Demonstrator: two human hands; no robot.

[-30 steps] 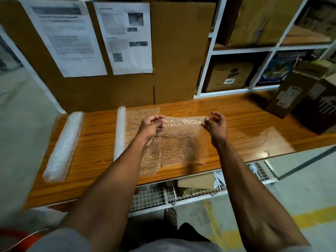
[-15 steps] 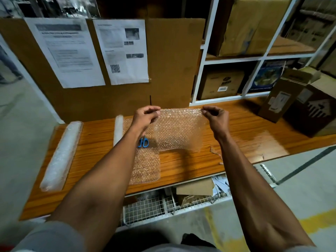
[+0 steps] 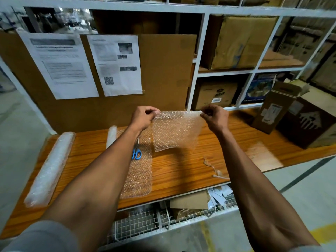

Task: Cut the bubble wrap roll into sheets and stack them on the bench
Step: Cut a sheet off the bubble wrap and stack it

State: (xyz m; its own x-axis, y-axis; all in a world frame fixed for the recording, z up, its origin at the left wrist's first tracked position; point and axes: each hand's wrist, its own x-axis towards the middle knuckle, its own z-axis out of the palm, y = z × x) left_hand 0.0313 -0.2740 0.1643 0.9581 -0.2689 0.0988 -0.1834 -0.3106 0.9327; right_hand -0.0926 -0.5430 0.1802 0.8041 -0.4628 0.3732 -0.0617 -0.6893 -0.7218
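At the centre of the frame the left hand (image 3: 143,117) pinches the upper left corner of a cut bubble wrap sheet (image 3: 175,131), and the right hand (image 3: 215,118) pinches its upper right corner, so the sheet hangs stretched between them above the wooden bench (image 3: 181,170). Below and left of it, the unrolled end of a bubble wrap roll (image 3: 111,135) lies flat on the bench, with blue-handled scissors (image 3: 136,151) resting on that wrap, partly hidden by the left forearm. A second roll (image 3: 50,168) lies at the left end of the bench. Cardboard boxes (image 3: 298,117) stand at the right, and two printed papers (image 3: 116,64) hang on the board behind.
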